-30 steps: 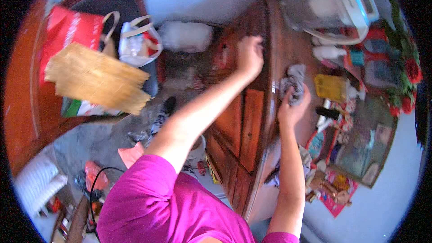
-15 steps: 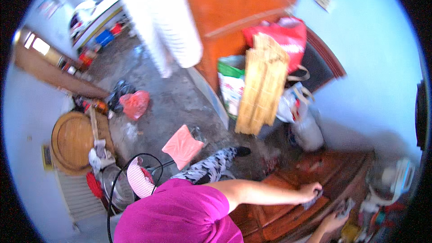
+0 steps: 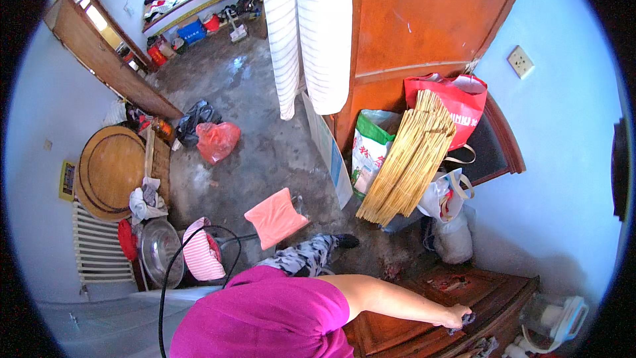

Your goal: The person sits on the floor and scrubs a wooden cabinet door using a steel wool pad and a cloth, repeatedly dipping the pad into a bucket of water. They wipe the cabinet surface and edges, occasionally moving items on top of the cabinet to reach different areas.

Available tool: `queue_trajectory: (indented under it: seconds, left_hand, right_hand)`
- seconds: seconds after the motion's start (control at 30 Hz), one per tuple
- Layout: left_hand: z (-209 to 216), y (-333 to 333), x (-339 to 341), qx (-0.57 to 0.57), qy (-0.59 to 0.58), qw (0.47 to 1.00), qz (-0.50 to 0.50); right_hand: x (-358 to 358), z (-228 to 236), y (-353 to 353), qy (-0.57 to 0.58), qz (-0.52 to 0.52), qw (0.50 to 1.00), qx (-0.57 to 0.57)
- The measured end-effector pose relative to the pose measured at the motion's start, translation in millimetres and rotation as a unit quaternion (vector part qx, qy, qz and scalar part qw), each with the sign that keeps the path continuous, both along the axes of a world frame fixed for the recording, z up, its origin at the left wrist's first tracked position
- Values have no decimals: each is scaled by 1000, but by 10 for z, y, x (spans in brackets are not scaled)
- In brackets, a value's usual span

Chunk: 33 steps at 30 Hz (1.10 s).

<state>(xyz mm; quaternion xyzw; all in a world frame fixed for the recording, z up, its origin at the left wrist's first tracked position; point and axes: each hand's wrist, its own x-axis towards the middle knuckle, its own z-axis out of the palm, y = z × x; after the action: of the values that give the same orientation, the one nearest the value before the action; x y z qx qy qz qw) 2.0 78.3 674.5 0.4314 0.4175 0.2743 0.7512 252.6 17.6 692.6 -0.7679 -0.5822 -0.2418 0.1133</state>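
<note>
My left hand (image 3: 457,315) is closed round a dark grey cloth (image 3: 468,321), pressed on the brown wooden cabinet top (image 3: 397,321) at the lower right. The arm stretches across from a magenta short sleeve (image 3: 328,305). Another crumpled grey cloth (image 3: 487,346) shows at the lower edge, beside the cabinet's dark side. My right hand is out of the picture.
A clear plastic appliance with a pale blue handle (image 3: 575,318) stands right of the cabinet. Beyond it are white bags (image 3: 454,242), a bundle of thin yellow sticks (image 3: 411,159) and a red bag (image 3: 457,103). A pink-covered stool (image 3: 275,217) stands left of my leg.
The view has shifted, so the room sits lower and further right. My right hand, which held a grey cloth, has dropped out of the picture. My left hand still grips its cloth on the cabinet.
</note>
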Motion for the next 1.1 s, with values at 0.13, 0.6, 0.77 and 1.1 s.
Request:
queue_trajectory:
  seconds: [0.13, 0.6, 0.77, 1.1]
  left_hand:
    - [-280, 120, 419, 1, -16, 997, 72]
    - [-684, 456, 675, 283, 56, 927, 240]
    - [-611, 638, 445, 271, 83, 946, 156]
    - [-621, 1007, 985, 339, 120, 918, 164]
  right_hand:
    - [421, -332, -122, 27, -25, 999, 25]
    - [-409, 306, -64, 290, -51, 950, 102]
    - [-445, 339, -113, 214, -60, 972, 77]
    - [-563, 359, -132, 246, -78, 964, 62]
